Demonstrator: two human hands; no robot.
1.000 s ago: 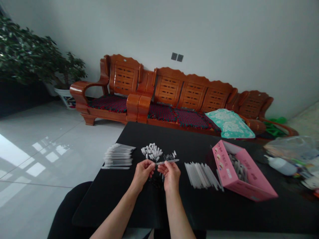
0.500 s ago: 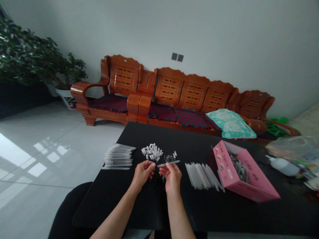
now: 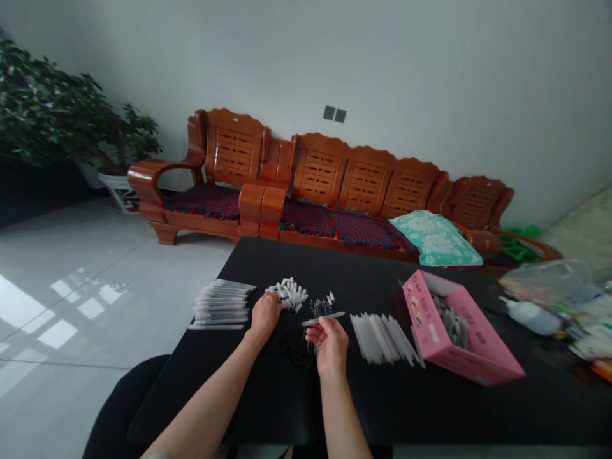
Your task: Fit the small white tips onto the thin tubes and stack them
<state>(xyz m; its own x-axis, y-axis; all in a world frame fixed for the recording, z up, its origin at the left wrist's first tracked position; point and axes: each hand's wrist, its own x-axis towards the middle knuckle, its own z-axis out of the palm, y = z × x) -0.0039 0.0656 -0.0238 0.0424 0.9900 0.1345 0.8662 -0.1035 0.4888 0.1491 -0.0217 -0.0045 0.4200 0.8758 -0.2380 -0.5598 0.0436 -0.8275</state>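
Note:
My right hand (image 3: 329, 341) pinches a slim whitish pen barrel (image 3: 335, 315) between thumb and fingertips, tilted slightly up to the right. My left hand (image 3: 266, 315) is at the near left edge of a pile of short white caps (image 3: 292, 293); its fingers are curled and their tips partly hidden. Just beyond the right hand lie thin, dark-tipped small pieces (image 3: 318, 308). Small black parts (image 3: 291, 350) lie between the hands, hard to make out on the dark surface. To the left is a stack of pale pens (image 3: 222, 306), and to the right a row of pale barrels (image 3: 382, 338).
A pink box (image 3: 478, 344) holding greyish sticks stands right of the barrels on the black table (image 3: 382, 408). Farther right are a white bottle (image 3: 533, 315) and a plastic bag (image 3: 549, 284). A wooden sofa (image 3: 320, 172) with a teal cushion (image 3: 437, 236) stands behind.
My left hand has moved left and away from the barrel's end to the white caps. My right hand still holds the barrel in nearly the same place. The view has shifted slightly.

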